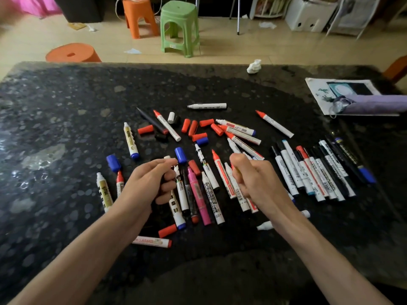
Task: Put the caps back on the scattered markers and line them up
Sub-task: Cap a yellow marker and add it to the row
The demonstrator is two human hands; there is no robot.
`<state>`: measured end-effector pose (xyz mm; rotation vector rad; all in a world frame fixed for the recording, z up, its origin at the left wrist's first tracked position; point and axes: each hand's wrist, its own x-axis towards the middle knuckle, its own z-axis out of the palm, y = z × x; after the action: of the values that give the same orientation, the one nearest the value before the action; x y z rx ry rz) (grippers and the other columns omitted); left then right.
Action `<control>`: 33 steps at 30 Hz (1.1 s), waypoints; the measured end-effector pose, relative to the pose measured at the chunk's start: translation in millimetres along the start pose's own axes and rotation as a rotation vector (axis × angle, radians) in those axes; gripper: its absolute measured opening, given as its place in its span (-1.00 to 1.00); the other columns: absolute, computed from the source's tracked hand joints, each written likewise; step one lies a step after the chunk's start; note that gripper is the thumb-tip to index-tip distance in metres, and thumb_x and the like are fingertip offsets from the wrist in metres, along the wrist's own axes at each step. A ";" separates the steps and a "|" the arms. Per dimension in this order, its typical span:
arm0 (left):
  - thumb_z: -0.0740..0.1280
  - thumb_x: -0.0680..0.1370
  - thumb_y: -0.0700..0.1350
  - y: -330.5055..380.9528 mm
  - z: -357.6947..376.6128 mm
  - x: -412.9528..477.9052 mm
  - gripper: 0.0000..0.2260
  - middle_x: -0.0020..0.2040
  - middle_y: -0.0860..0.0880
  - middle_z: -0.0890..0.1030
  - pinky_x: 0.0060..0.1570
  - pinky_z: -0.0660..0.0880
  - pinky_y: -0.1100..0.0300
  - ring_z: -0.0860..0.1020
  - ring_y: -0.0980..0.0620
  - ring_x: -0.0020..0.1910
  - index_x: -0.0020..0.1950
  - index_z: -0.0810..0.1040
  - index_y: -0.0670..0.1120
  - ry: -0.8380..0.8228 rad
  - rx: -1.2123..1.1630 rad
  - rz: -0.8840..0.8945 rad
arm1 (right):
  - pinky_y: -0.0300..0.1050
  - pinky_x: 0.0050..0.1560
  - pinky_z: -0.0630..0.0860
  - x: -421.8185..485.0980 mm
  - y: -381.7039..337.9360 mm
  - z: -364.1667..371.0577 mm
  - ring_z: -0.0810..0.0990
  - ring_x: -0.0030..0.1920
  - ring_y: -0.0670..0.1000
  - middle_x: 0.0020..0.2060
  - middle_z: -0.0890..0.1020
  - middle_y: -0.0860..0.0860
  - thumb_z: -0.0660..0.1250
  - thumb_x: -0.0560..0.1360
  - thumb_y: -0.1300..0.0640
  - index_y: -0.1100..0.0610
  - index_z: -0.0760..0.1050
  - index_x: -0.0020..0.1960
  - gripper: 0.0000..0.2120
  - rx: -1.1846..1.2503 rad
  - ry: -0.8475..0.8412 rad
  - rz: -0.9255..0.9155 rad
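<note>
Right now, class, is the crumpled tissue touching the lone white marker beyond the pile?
Apart. Head view shows bare table between crumpled tissue and white marker.

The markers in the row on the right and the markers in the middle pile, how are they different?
The row of markers lies side by side, all pointing much the same way; the middle pile points every way, some crossing. The row looks capped; many in the pile show bare tips, with loose caps nearby. Both lie on the dark table.
</note>
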<state>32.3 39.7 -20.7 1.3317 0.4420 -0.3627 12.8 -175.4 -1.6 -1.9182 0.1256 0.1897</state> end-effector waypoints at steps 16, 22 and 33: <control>0.18 0.72 -0.11 11.0 -8.2 -2.5 -0.72 -0.14 0.00 0.65 -0.51 0.32 0.36 0.48 0.18 -0.41 0.24 0.57 -0.26 -0.106 -0.127 -0.072 | -0.11 -0.16 0.46 18.5 57.2 -71.4 0.61 -0.14 0.00 -0.17 0.62 -0.08 0.46 0.58 -0.03 0.05 0.59 0.21 -0.74 -0.800 0.453 0.077; 0.23 0.70 -0.05 14.7 -15.5 -2.5 -0.71 -0.20 0.05 0.53 -0.57 0.25 0.37 0.38 0.19 -0.43 0.26 0.58 -0.22 -0.093 -0.181 -0.106 | -0.01 -0.12 0.56 22.9 63.7 -68.5 0.64 0.02 0.09 0.06 0.64 0.06 0.47 0.57 0.03 0.05 0.56 0.26 -0.70 -0.958 0.503 0.025; 0.33 0.64 0.01 21.6 -27.5 -19.0 -0.67 -0.37 0.11 0.57 -0.58 0.19 0.39 0.31 0.19 -0.52 0.21 0.59 -0.24 0.006 0.023 0.005 | -0.12 -0.19 0.37 28.6 61.2 -55.2 0.47 -0.09 -0.02 0.05 0.62 0.06 0.47 0.56 0.00 0.05 0.56 0.18 -0.75 -0.935 0.571 0.079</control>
<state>23.8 71.1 2.3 1.3561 0.4403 -0.3611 33.8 -248.3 -44.6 -2.8579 0.5739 -0.3177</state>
